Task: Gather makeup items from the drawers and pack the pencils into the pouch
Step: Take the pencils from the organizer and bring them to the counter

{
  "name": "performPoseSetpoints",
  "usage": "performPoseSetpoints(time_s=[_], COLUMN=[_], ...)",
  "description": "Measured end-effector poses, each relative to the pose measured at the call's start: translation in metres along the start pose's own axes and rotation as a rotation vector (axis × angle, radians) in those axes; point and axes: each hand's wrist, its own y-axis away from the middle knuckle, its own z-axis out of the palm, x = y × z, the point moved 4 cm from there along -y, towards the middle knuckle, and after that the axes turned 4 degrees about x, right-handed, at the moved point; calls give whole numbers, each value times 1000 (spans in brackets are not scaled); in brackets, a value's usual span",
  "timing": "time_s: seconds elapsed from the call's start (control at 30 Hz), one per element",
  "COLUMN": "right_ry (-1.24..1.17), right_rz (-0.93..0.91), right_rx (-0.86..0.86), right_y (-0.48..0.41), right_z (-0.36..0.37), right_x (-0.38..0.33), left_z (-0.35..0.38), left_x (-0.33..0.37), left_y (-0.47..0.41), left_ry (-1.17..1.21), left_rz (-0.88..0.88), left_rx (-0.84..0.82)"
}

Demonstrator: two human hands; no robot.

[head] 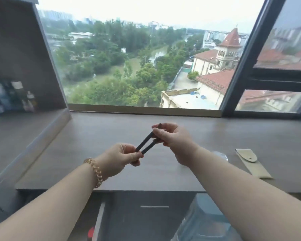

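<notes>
Two dark pencils (145, 144) between left hand (119, 159) and right hand (174, 141) over desk (94, 136), pouch (254, 164) rightward.

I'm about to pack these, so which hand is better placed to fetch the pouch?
Right. The pouch lies on the desk on that side, nearer the right hand. The left hand could take sole grip of the pencils, which both hands pinch now.

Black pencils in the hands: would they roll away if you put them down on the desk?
Probably yes: the pencils look thin and round, and the desk looks smooth and flat. They seem stiff, running straight between the left hand and right hand. Likely light too, since both hands just pinch them.
</notes>
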Motion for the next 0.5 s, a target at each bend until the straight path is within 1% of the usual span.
performPoseSetpoints(time_s=[0.13, 0.2, 0.3, 0.4, 0.43, 0.5], right_ry=[68, 96, 120, 310, 407, 643], right_rz=[153, 231, 260, 227, 225, 226], right_rx=[76, 89, 182, 169, 140, 23], right_y=[22, 31, 44, 50, 51, 49], right_z=[-98, -133, -204, -261, -286, -322], right_x=[40, 55, 75, 93, 103, 121], left_z=[78, 111, 181, 234, 260, 296], left_x=[20, 34, 62, 78, 84, 91], left_y=[-35, -48, -76, -103, -114, -132], left_ry=[-141, -202, -294, -423, -478, -550], left_rz=[-12, -13, 20, 55, 71, 62], left_rx=[-158, -208, -305, -349, -369, -410])
